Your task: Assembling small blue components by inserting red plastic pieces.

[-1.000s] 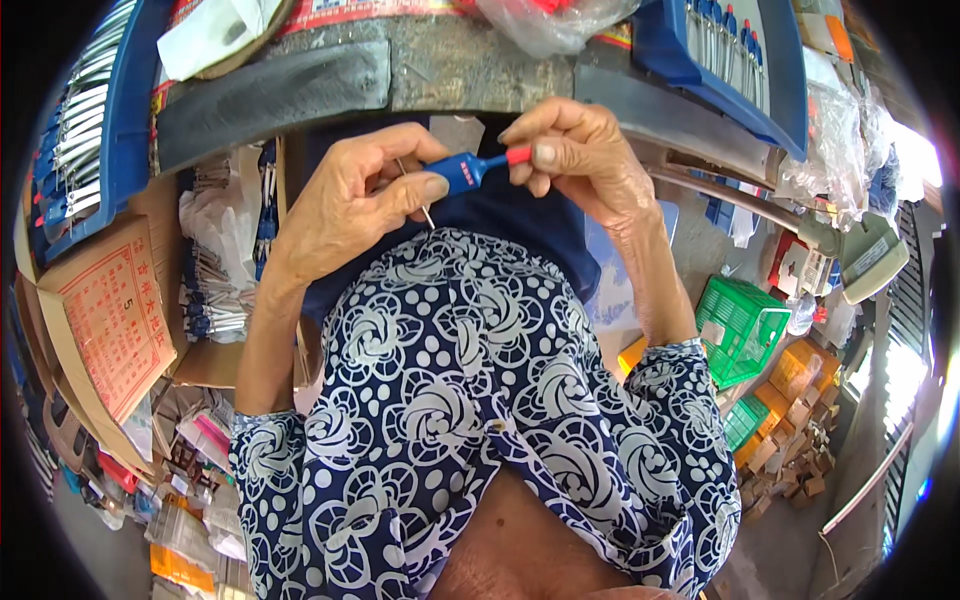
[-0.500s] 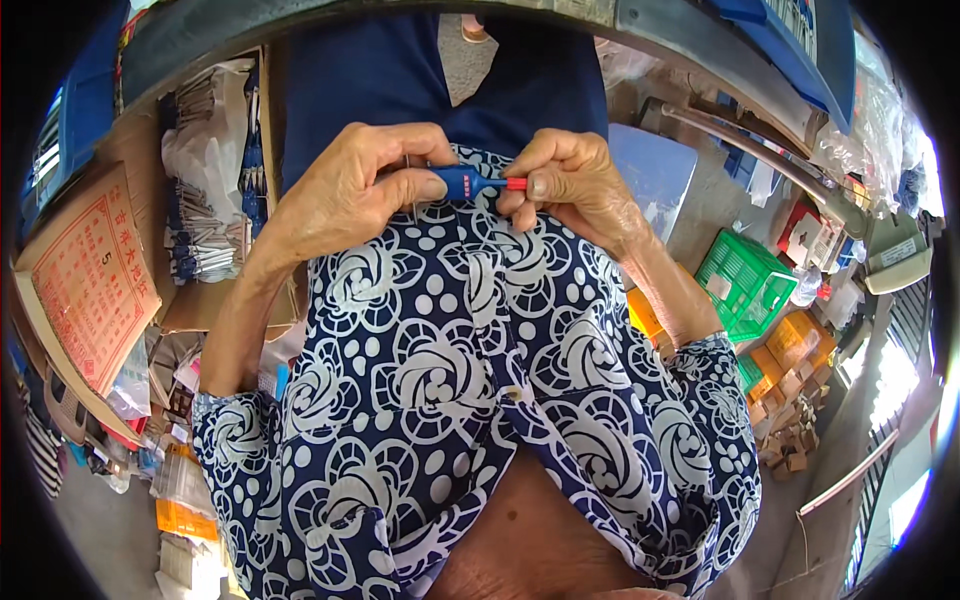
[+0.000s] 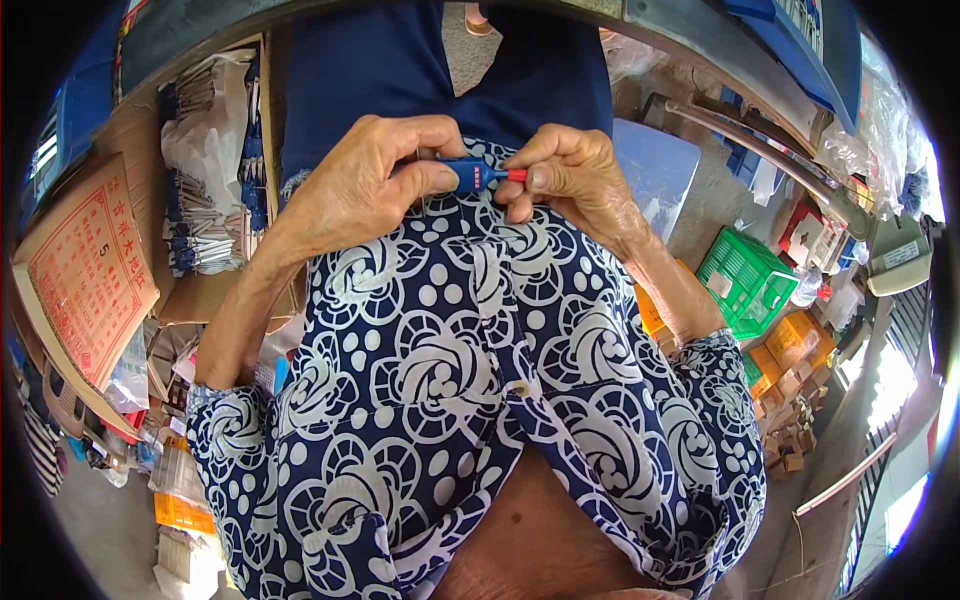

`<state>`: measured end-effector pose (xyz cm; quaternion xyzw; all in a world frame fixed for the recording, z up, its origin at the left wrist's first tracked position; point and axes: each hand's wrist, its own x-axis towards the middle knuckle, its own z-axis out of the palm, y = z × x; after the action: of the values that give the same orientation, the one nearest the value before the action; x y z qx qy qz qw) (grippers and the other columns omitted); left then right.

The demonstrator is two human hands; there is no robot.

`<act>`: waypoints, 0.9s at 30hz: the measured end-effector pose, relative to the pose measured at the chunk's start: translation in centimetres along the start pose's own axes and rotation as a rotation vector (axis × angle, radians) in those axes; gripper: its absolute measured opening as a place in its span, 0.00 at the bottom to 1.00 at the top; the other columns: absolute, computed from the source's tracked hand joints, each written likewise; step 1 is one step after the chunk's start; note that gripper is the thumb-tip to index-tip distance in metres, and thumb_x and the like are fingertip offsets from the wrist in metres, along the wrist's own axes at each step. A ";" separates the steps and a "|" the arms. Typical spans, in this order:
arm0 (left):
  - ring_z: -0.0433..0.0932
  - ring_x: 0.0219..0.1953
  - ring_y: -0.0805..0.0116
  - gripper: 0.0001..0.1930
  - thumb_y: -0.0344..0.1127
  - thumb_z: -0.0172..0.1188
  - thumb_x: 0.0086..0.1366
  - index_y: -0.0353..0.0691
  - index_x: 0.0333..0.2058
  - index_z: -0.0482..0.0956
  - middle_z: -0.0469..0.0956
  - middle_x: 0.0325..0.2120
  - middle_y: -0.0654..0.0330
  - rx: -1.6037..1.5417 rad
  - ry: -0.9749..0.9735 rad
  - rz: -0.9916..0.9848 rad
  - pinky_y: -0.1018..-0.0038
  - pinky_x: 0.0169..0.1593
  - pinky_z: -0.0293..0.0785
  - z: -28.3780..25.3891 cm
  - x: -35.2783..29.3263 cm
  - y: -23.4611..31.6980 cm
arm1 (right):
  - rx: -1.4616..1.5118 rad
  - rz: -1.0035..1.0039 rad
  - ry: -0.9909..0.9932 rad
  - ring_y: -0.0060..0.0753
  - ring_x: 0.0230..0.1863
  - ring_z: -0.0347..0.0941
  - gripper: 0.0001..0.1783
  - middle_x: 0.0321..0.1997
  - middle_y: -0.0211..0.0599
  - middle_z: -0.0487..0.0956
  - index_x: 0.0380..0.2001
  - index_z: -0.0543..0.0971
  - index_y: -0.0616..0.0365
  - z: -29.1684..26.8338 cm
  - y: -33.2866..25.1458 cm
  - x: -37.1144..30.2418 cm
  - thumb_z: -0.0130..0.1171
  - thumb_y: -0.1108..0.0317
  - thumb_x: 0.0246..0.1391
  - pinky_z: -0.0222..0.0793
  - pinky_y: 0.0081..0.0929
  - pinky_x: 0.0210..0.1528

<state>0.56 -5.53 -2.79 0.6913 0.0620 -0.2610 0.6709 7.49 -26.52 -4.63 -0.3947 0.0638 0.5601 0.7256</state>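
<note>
Above my lap, my left hand (image 3: 365,190) grips the body of a small blue bottle (image 3: 474,175) between thumb and fingers. From the bottle's narrow neck a red tip (image 3: 515,175) points right. My right hand (image 3: 580,180) pinches that tip between thumb and forefinger, its other fingers curled below. Part of the blue body is hidden behind my left fingers. Thin, pale lines show beneath the left hand, too small to name.
To the left stands a cardboard box (image 3: 185,300) with bundles of thin white-and-blue pieces (image 3: 205,225); a printed flap (image 3: 95,270) folds outward. At right are a blue seat (image 3: 655,170), a green crate (image 3: 745,280) and several small cartons (image 3: 785,425). A table edge (image 3: 690,30) crosses the top.
Both hands still hold the bottle between them. The blue body has shifted slightly right, nearer the right fingers, and its neck shows less.
</note>
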 end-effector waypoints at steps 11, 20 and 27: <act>0.63 0.14 0.75 0.05 0.27 0.52 0.53 0.30 0.27 0.72 0.66 0.11 0.58 0.092 0.040 0.070 0.76 0.20 0.58 0.4 0.6 -0.4 | -0.072 -0.021 0.007 0.35 0.28 0.77 0.07 0.28 0.51 0.77 0.32 0.74 0.69 0.2 0.2 0.1 0.52 0.75 0.50 0.76 0.25 0.32; 0.62 0.14 0.76 0.05 0.29 0.52 0.54 0.32 0.26 0.72 0.66 0.11 0.60 0.128 0.013 0.033 0.76 0.19 0.58 -0.5 1.0 -0.2 | -0.399 -0.140 0.176 0.26 0.29 0.76 0.08 0.30 0.46 0.78 0.34 0.73 0.67 1.4 -0.1 -0.3 0.54 0.77 0.48 0.75 0.18 0.32; 0.63 0.22 0.85 0.05 0.28 0.51 0.56 0.32 0.30 0.71 0.67 0.18 0.68 0.176 -0.103 -0.084 0.86 0.26 0.60 -1.2 1.2 0.5 | -0.563 -0.192 0.266 0.23 0.29 0.75 0.07 0.29 0.43 0.78 0.32 0.74 0.68 1.4 0.1 -0.7 0.56 0.79 0.46 0.73 0.15 0.32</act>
<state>2.11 -4.73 -2.86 0.7299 0.0331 -0.3288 0.5983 6.68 -26.19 -3.35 -0.6538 -0.0369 0.4281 0.6227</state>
